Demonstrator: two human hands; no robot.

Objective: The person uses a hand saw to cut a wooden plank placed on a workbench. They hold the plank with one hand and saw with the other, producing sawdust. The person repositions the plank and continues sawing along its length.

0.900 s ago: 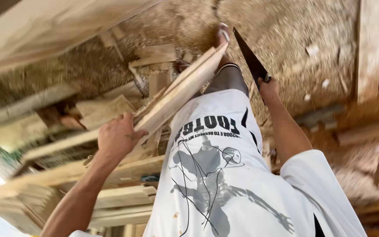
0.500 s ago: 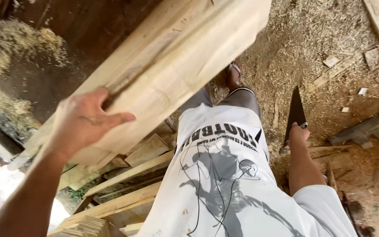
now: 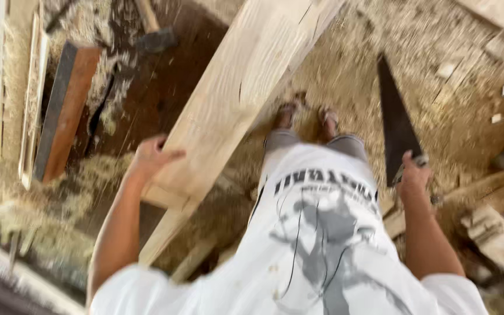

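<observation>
The left hand (image 3: 150, 157) grips the near end of a pale plank (image 3: 237, 99) (tilted up over the sawdust floor (image 3: 468, 105)), fingers curled round its edge, while the right hand (image 3: 413, 178) is closed on a handsaw (image 3: 396, 125), blade pointing away.

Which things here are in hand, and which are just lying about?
In hand:
- plank, gripped by left hand
- handsaw, held by right hand

Lying about:
- hammer on the floor
- reddish board
- wood offcuts at right
- sawdust underfoot
</observation>
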